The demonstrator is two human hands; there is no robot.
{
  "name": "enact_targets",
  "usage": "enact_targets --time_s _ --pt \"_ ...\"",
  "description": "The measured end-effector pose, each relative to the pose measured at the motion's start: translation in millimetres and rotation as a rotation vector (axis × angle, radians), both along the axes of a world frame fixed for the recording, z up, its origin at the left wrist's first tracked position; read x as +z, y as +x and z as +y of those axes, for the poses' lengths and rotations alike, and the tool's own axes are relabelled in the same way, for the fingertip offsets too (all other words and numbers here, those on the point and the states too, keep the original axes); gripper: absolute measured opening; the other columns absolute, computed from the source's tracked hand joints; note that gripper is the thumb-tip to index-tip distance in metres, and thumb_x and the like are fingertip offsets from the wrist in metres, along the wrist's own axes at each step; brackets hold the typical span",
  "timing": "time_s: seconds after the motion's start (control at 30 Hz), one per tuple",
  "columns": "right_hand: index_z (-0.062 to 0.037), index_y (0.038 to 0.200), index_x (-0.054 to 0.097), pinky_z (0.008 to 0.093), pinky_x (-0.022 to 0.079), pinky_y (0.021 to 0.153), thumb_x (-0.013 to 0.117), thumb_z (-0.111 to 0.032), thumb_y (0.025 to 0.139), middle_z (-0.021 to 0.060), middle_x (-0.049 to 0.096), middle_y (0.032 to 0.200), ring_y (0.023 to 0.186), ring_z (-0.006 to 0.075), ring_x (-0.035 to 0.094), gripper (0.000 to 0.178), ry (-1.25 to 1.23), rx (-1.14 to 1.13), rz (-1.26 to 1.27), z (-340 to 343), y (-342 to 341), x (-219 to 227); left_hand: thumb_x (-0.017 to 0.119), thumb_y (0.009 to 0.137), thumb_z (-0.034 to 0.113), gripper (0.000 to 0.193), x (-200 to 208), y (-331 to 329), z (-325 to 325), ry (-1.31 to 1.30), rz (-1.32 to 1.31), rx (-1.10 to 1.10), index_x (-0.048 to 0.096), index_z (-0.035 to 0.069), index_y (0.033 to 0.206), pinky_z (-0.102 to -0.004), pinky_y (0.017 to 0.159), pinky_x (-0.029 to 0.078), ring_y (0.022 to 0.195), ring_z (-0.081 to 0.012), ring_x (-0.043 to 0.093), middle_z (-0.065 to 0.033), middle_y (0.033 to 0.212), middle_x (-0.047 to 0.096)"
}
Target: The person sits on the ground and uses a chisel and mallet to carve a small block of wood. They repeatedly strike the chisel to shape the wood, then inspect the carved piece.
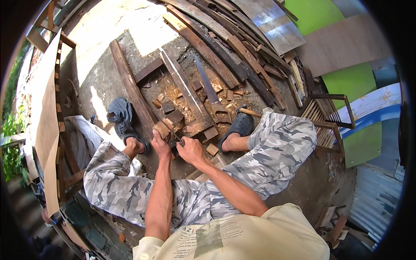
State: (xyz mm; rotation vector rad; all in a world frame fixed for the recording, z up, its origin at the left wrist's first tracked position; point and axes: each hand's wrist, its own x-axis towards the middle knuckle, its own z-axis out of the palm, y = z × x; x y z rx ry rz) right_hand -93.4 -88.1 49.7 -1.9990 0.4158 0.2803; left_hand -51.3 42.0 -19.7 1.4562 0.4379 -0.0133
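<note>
My left hand (pixel 161 146) is closed around a small reddish wood block (pixel 163 128), between my knees. Close beside it, my right hand (pixel 191 151) grips the dark handle of a narrow-bladed hand tool (pixel 176 136). Its blade slants up toward the block; whether it is a chisel or a knife I cannot make out. Just beyond my hands lies a plank with a white stripe (pixel 184 84). A handsaw (pixel 209 92) rests right of that plank, its wooden handle toward me. By my right foot is a hammer (pixel 250 112) with a wooden handle.
Wood chips and offcuts (pixel 173 117) litter the ground between my feet. A long dark beam (pixel 130 82) lies at the left. Stacked old planks (pixel 225 43) fill the far right. A slatted wooden frame (pixel 325 117) stands at the right, a wooden panel (pixel 45 125) at the left.
</note>
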Motion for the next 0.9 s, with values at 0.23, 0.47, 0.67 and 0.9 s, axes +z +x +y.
enact_targets --time_s 0.23,0.47,0.67,0.9 --pt "0.0054 0.095 0.068 0.0494 0.055 0.074 0.065 -0.031 0.088 0.0301 0.067 0.083 0.085 0.0463 0.067 0.038 0.036 0.055 0.109 1 -7 -26 0.038 0.106 0.047 0.064 -14 3 9 0.213 0.028 -0.141 0.069 -0.008 0.097 -0.0302 0.072 0.051 0.077 -0.0141 0.063 -0.0079 0.087 0.071" --pt "0.0052 0.095 0.068 0.0510 0.054 0.077 0.064 -0.027 0.085 0.0295 0.068 0.083 0.085 0.0473 0.067 0.034 0.084 -0.086 -0.086 1 3 18 0.039 0.106 0.047 0.064 3 0 -2 0.135 -0.036 -0.098 0.069 -0.008 0.099 -0.0317 0.077 0.050 0.082 -0.0148 0.064 -0.0095 0.089 0.072" --pt "0.0045 0.095 0.066 0.0529 0.053 0.077 0.065 -0.027 0.086 0.0310 0.067 0.081 0.084 0.0481 0.066 0.032 -0.030 0.104 0.203 -4 -8 -29 0.040 0.106 0.047 0.062 3 -6 -6 0.186 -0.035 -0.038 0.069 -0.008 0.097 -0.0310 0.074 0.049 0.078 -0.0145 0.061 -0.0069 0.085 0.070" --pt "0.0035 0.095 0.066 0.0537 0.053 0.079 0.065 -0.027 0.087 0.0311 0.067 0.082 0.086 0.0483 0.066 0.031 0.128 -0.060 -0.130 3 1 21 0.039 0.106 0.047 0.062 4 -2 -6 0.131 -0.023 -0.057 0.068 -0.006 0.094 -0.0308 0.070 0.048 0.074 -0.0132 0.059 -0.0057 0.083 0.068"
